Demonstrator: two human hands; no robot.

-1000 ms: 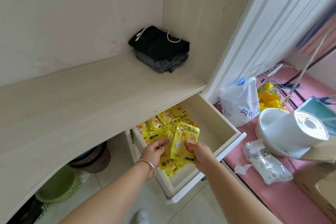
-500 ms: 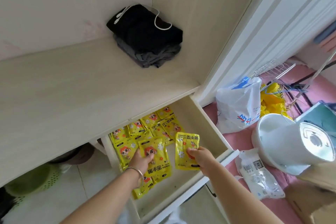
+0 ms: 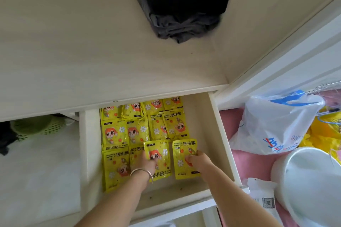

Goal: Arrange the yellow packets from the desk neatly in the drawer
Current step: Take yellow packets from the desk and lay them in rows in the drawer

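The pale wooden drawer (image 3: 219, 134) stands pulled out from under the light wood-grain desk (image 3: 92, 51), and it serves as the landmark here. Flat glossy yellow packets with a red-haired cartoon figure (image 3: 127, 131) lie in rows across the drawer's floor, filling its left side and back and running under the desk's front edge; the strip of floor along the drawer's right wall is bare.

The left hand (image 3: 147, 161), a thin metal bangle (image 3: 142, 173) on its wrist, rests fingers-down on one yellow packet near the drawer's front (image 3: 160, 155), which partly overlaps the packets to its left. Whether the fingers pinch it or only press it flat cannot be told. The right hand (image 3: 200, 160) lies on a second yellow packet just to the right of the first (image 3: 181, 156), fingertips curled onto its face and the thumb side at its right edge; a true grip cannot be confirmed. The two hands are apart, each on its own packet, and a narrow gap of drawer floor shows between the two packets.

On the desk, behind the drawer, sits a folded pile of black and grey cloth (image 3: 182, 9). Right of the drawer, on a pink surface, are a white plastic bag with blue print (image 3: 276, 125) and a white round plastic tub (image 3: 310, 180). Left of the drawer, under the desk, a green perforated basket (image 3: 35, 125) shows.
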